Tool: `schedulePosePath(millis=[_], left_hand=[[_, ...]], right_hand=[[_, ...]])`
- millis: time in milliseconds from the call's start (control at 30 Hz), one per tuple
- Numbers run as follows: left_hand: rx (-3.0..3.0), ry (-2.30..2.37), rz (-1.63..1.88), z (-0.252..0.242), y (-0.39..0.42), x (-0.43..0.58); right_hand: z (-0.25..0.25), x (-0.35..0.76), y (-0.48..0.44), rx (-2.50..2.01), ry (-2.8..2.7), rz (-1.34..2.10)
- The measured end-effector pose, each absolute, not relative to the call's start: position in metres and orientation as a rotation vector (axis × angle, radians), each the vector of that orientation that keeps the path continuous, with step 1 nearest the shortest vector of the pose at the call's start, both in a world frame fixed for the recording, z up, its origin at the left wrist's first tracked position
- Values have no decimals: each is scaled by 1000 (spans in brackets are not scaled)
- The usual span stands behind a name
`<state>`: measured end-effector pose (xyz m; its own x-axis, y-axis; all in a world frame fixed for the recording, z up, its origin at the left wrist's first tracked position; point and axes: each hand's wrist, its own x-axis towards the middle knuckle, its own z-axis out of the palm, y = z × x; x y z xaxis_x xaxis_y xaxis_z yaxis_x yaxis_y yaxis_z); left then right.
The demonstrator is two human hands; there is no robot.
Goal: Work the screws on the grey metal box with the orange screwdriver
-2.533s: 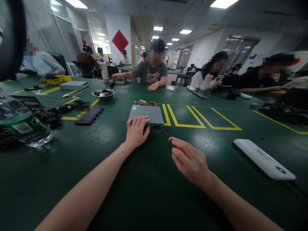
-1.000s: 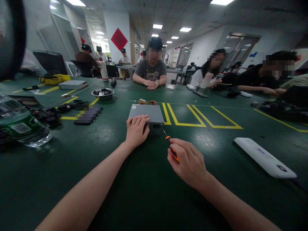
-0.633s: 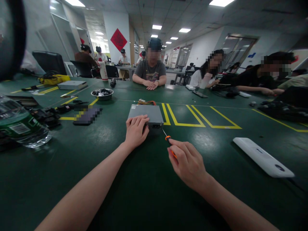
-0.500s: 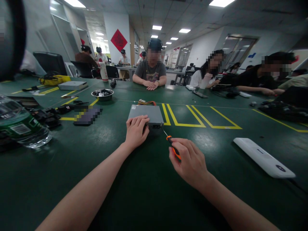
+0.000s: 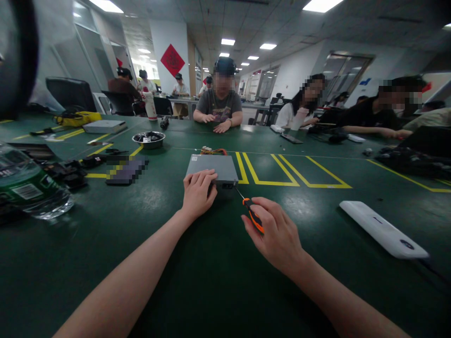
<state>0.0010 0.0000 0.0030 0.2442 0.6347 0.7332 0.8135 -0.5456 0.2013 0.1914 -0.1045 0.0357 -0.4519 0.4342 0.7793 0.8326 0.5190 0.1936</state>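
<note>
A green worktop (image 5: 207, 267) marked with yellow lines (image 5: 278, 183) spreads across the lower view. Near its middle sits a grey metal box (image 5: 213, 162). The left hand (image 5: 198, 192) grips the box's near edge, fingers on top and thumb at the front. The right hand (image 5: 278, 232) has a loose grip on a black and orange screwdriver (image 5: 254, 217), whose tip is at the box's near right corner. Coloured wires (image 5: 215, 151) lie just behind the box.

The wearer's two bare hands (image 5: 198, 190) (image 5: 278, 230), one slate-grey rectangular metal box (image 5: 213, 164), one orange-and-black screwdriver (image 5: 253, 216), one round steel bowl (image 5: 148, 145), one green-labelled clear bottle (image 5: 26, 190).
</note>
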Motion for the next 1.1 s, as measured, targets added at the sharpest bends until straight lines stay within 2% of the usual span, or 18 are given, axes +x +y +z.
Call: schedulePosePath(millis=[200,333,533,800,1100], left_hand=[[-2301,-1363,-1187,2,1,1],[-2302,-1360,-1194,2,0,1],[-2299,-1377,-1201,3,0,1],[-2303,-1374,-1195,3,0,1],[-2289,-1379,-1182,3,0,2]], right_hand=[[36,193,-104,-1050,-2060,-822],[33,191,-104,-973,-2092,-749],[37,194,-104,-1108,-2053,-721],[33,190,-105,-974,-2114,-664],[34,193,-104,-1087,-2090,-607]])
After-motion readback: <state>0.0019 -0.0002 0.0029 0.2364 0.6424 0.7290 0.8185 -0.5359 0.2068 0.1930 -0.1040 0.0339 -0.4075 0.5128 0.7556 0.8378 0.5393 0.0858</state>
